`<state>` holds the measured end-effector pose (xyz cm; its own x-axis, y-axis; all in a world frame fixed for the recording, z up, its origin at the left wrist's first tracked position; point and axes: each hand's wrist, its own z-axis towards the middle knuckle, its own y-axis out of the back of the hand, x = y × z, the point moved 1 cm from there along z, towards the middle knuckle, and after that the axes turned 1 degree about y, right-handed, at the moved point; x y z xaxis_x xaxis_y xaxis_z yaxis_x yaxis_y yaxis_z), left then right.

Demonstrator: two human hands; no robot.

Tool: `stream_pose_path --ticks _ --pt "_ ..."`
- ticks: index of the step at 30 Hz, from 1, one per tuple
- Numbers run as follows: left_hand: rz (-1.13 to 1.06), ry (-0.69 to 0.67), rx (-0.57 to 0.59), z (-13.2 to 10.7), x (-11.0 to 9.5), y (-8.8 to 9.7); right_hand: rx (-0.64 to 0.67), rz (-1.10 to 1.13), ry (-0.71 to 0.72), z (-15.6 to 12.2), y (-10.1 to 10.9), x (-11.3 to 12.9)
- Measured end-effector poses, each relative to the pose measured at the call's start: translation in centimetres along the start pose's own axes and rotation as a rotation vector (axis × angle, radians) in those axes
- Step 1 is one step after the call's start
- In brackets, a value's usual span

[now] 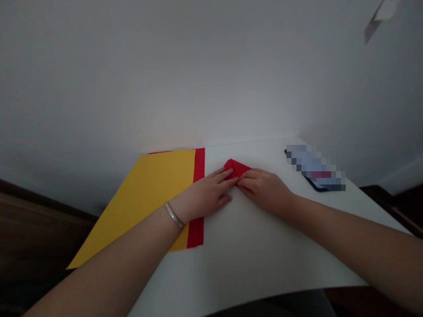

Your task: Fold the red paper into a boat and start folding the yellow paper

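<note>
A small piece of folded red paper (pixel 240 168) lies on the white table, its creases meeting near the middle. My left hand (pixel 216 188) rests over its left and near side, fingers stretched out and apart, the fingertips pressing on the paper. At the near right edge, my right hand (pixel 262 187) has its fingers drawn together and pinches the paper; its thumb tip is close to my left fingertips. The part of the paper under the fingers is hidden. A silver bangle (pixel 174 215) circles my left wrist.
A large yellow sheet (pixel 142 193) lies at the left on top of a red sheet (pixel 198 165), under my left forearm. A phone (pixel 313 169) with a blurred-out screen lies on the table (pixel 251 255) at the right. The wall (pixel 211 79) rises behind the table's far edge.
</note>
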<state>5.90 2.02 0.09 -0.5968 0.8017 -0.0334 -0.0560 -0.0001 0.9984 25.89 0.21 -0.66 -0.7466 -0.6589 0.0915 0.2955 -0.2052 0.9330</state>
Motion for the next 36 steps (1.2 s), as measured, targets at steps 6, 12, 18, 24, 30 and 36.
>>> stream_pose_path --ticks 6,12,18,24,30,36 --pt "0.030 -0.050 0.045 0.0 0.2 0.4 0.021 0.043 0.027 -0.1 0.7 0.0" --pt "0.023 -0.066 0.066 -0.4 0.2 1.0 0.015 0.031 -0.004 -0.4 1.5 -0.3" --pt "-0.028 -0.080 0.072 -0.5 -0.1 1.0 0.052 0.014 0.014 -0.5 1.4 -0.9" --pt "-0.078 -0.058 0.121 -0.4 0.1 1.2 0.012 0.001 -0.077 -0.7 1.0 -1.2" --pt "-0.037 -0.072 0.073 -0.3 -0.2 1.6 0.030 -0.021 -0.083 -0.5 0.8 -1.4" --pt "-0.095 -0.082 0.063 -0.3 0.1 1.3 0.044 -0.005 -0.016 -0.1 0.4 -1.8"
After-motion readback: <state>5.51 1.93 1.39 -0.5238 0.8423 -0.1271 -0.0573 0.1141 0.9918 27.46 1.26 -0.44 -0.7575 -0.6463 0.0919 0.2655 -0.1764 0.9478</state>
